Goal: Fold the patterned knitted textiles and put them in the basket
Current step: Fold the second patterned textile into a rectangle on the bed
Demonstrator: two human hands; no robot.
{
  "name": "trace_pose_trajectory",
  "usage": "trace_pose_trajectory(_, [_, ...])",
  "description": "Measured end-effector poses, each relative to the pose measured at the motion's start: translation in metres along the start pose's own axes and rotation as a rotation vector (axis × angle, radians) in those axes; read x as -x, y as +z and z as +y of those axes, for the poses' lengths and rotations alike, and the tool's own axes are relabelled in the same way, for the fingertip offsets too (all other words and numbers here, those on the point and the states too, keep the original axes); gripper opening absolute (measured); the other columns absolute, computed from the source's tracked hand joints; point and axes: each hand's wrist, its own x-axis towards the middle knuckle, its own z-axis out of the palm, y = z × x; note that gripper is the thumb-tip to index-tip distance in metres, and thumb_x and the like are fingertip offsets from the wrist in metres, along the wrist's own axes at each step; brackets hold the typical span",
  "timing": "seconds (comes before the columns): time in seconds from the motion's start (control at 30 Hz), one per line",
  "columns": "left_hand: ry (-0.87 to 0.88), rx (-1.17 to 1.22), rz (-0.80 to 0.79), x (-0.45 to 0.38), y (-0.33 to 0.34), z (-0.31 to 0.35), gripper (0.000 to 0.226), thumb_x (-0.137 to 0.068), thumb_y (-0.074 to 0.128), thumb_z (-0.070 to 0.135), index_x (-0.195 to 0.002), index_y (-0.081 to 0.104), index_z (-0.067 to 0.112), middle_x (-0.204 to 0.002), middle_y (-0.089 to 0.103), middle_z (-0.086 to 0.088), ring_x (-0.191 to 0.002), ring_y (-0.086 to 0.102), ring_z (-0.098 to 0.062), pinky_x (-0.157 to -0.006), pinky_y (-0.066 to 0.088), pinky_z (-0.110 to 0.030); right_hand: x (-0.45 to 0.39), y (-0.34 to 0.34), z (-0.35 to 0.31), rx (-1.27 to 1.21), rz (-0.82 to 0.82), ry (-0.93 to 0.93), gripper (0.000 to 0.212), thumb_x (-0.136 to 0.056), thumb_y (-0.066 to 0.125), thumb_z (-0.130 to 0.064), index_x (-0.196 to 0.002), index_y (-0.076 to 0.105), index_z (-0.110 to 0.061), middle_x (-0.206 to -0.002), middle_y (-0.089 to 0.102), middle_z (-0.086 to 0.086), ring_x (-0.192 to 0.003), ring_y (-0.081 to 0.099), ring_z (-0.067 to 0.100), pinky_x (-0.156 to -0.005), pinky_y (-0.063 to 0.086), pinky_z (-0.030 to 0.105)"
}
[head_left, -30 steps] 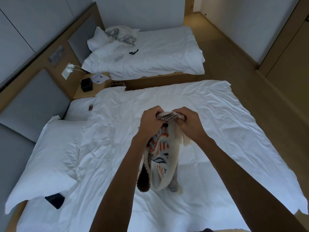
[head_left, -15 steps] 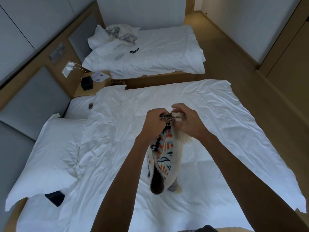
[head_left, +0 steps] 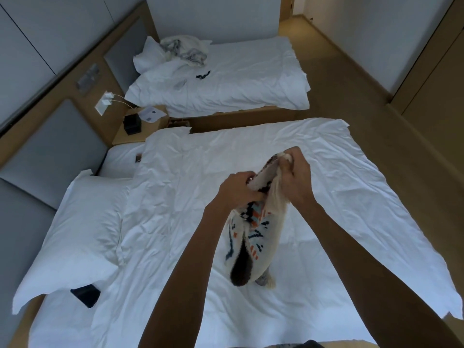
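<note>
A cream knitted textile (head_left: 253, 237) with orange, teal and black patterning hangs bunched over the near bed (head_left: 175, 187). Its dark brown lower end touches the white duvet. My left hand (head_left: 237, 190) grips its upper edge on the left. My right hand (head_left: 295, 175) holds the top corner a little higher and further away. The textile's top stretches between the two hands. No basket shows in this view.
A white pillow (head_left: 80, 232) lies at the left of the near bed with a dark flat object (head_left: 86, 295) under its corner. A second bed (head_left: 226, 76) beyond carries crumpled cloth (head_left: 183, 50). Between the beds stands a nightstand (head_left: 140, 124). Wooden floor runs along the right.
My hands have drawn apart, the right one rising and moving right with the top corner. The textile has swung right and opened slightly at the top.
</note>
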Motion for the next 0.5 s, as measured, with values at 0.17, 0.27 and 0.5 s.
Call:
trace_pose_trajectory(0.17, [-0.267, 0.148, -0.108, 0.017, 0.045, -0.04, 0.085, -0.056, 0.082, 0.068, -0.127, 0.054, 0.03, -0.116, 0.062, 0.014, -0.111, 0.061, -0.016, -0.092, 0.052, -0.035, -0.003, -0.005, 0.001, -0.046, 0.089, 0.016, 0.007, -0.1, 0.046, -0.007, -0.102, 0.053, -0.007, -0.081, 0.054, -0.013, -0.069, 0.049, 0.001, -0.062, 0.041, 0.017])
trace_pose_trajectory(0.27, [-0.31, 0.143, 0.029, 0.035, 0.078, -0.052, 0.101, -0.061, 0.071, 0.079, -0.142, 0.041, 0.027, -0.132, 0.055, 0.009, -0.119, 0.056, -0.016, -0.096, 0.047, -0.035, -0.003, -0.005, 0.001, -0.054, 0.139, 0.044, 0.01, -0.098, 0.047, -0.004, -0.104, 0.055, -0.006, -0.082, 0.055, -0.012, -0.068, 0.05, -0.002, -0.062, 0.042, 0.014])
trace_pose_trajectory(0.5, [-0.517, -0.121, -0.163, 0.035, 0.102, -0.05, 0.073, -0.071, 0.051, 0.077, -0.102, 0.062, 0.012, -0.085, 0.07, -0.003, -0.074, 0.071, -0.025, -0.073, 0.058, -0.032, -0.005, -0.007, -0.008, -0.105, 0.228, 0.125, 0.01, -0.093, 0.051, -0.003, -0.099, 0.06, -0.005, -0.077, 0.057, -0.007, -0.064, 0.052, -0.004, -0.059, 0.043, 0.01])
